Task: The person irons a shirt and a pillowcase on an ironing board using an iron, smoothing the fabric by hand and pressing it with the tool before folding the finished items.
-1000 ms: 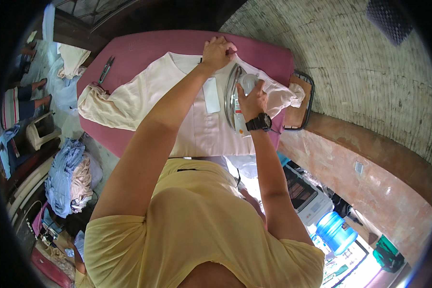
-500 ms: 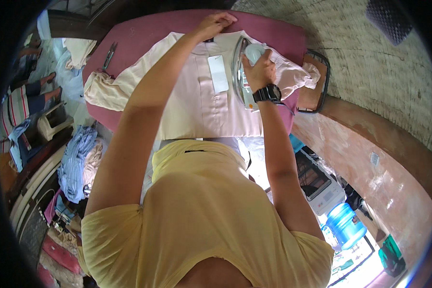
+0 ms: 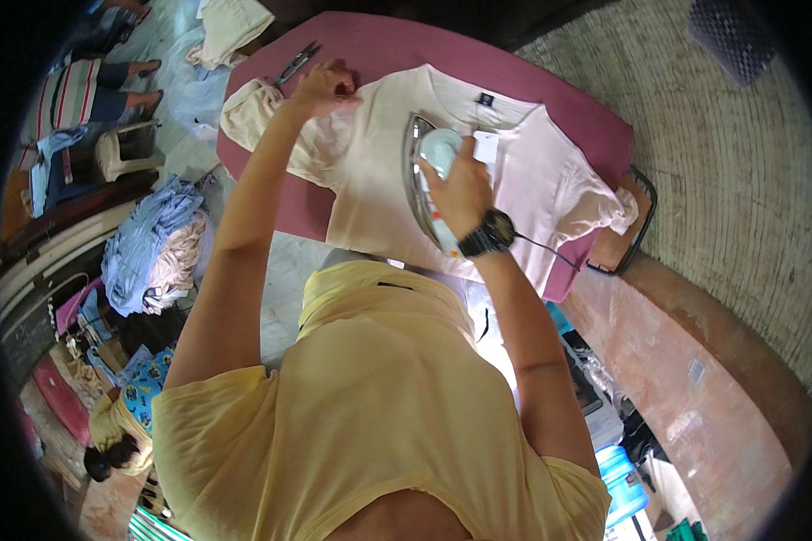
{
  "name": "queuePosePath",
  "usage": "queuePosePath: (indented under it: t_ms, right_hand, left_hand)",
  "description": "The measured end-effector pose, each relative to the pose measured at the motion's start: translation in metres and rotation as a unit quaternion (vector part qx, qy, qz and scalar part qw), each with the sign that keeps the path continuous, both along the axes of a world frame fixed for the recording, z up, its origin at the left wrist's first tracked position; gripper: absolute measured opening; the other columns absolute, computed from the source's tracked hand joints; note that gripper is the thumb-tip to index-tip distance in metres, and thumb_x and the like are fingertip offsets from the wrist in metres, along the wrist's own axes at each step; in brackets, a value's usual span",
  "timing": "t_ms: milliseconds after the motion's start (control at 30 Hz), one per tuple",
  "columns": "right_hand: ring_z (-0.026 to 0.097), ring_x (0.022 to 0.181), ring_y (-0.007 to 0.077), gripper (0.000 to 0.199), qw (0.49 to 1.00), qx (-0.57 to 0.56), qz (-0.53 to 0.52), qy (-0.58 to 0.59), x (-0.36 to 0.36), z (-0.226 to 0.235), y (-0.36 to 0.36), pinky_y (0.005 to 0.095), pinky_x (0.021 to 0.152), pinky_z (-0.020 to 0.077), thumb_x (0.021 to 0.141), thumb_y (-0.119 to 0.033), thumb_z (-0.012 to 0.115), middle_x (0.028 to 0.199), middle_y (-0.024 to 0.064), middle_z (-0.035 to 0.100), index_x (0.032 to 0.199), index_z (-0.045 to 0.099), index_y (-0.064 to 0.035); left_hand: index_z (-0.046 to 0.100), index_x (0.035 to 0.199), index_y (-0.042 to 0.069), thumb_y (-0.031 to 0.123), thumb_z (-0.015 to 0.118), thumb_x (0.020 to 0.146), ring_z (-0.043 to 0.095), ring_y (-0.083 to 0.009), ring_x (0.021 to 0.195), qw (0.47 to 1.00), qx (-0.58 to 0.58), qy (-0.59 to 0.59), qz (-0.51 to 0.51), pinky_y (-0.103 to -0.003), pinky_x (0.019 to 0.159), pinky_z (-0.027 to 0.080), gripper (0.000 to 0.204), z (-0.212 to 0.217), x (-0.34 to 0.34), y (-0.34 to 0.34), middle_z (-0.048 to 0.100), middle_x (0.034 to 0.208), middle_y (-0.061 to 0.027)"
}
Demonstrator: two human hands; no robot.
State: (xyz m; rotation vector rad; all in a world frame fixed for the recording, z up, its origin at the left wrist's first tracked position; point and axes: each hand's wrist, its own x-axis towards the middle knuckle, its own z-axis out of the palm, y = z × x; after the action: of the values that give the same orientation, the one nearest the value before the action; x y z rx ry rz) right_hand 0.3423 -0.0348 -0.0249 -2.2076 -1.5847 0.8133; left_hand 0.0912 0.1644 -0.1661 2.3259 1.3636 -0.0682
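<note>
A pale pink short-sleeved shirt [image 3: 379,171] lies spread on a maroon ironing board [image 3: 550,90], its neckline toward the far side. My right hand [image 3: 463,191] is wrapped around the handle of a clothes iron [image 3: 439,151], whose pointed metal soleplate rests on the shirt's body, left of the neckline. A white paper tag [image 3: 486,148] shows just beyond my right fingers, partly covered. My left hand [image 3: 327,88] is at the shirt's left sleeve, fingers curled in a pinch at the fabric near the shoulder. Small thread snips [image 3: 299,61] lie beyond it on the board.
The iron's dark cord [image 3: 550,251] trails right from my wrist. A metal-framed stand [image 3: 636,225] juts from the board's right end. Crumpled blue clothes [image 3: 149,243] lie at the left, near a beige plastic stool [image 3: 128,149]. Another person [image 3: 122,424] is at the lower left.
The iron in my right hand has gone from right of the tag to left of it. My left hand has left the neckline for the left sleeve. The view has turned somewhat.
</note>
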Motion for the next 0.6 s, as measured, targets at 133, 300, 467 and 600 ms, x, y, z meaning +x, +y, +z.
queuePosePath:
  t_ms: [133,300,467,600]
  right_hand:
    - [0.065,0.083,0.0477,0.058,0.999,-0.004,-0.012,0.033,-0.051,-0.031,0.026,0.0531,0.071,0.0523,0.082,-0.032,0.072,0.088,0.0316,0.064,0.115,0.038,0.0024]
    - [0.064,0.085,0.0478,0.061,0.998,0.022,-0.052,-0.012,-0.08,-0.037,0.063,0.0527,0.074,0.0523,0.082,-0.029,0.072,0.091,0.0334,0.063,0.116,0.036,0.0067]
    - [0.064,0.087,0.0485,0.067,0.997,0.036,-0.067,0.003,-0.084,-0.038,0.103,0.0523,0.075,0.0527,0.08,-0.031,0.075,0.092,0.0344,0.062,0.116,0.036,0.009]
    - [0.063,0.091,0.0491,0.075,0.998,-0.011,-0.056,0.013,-0.096,-0.04,0.062,0.0533,0.079,0.0503,0.081,-0.033,0.074,0.094,0.0351,0.062,0.125,0.03,0.0086]
  left_hand:
    - [0.065,0.095,0.013,0.039,0.068,0.082,0.054,-0.0309,0.117,0.995,0.016,-0.086,0.039,-0.055,0.088,0.042,0.029,0.0,0.002,-0.008,0.058,0.123,-0.0073]
    - [0.063,0.084,0.01,0.035,0.067,0.081,0.061,-0.0306,0.097,0.981,-0.025,-0.175,0.076,-0.047,0.078,0.043,0.025,0.0,-0.003,-0.008,0.064,0.092,-0.0063]
    - [0.06,0.081,0.011,0.033,0.067,0.08,0.059,-0.0283,0.099,0.976,-0.004,-0.206,0.074,-0.044,0.076,0.041,0.023,-0.007,-0.003,-0.012,0.063,0.092,-0.0045]
    - [0.059,0.082,0.01,0.03,0.067,0.081,0.059,-0.0284,0.094,0.974,0.048,-0.21,0.074,-0.044,0.075,0.043,0.022,-0.01,-0.003,-0.018,0.062,0.089,-0.0056]
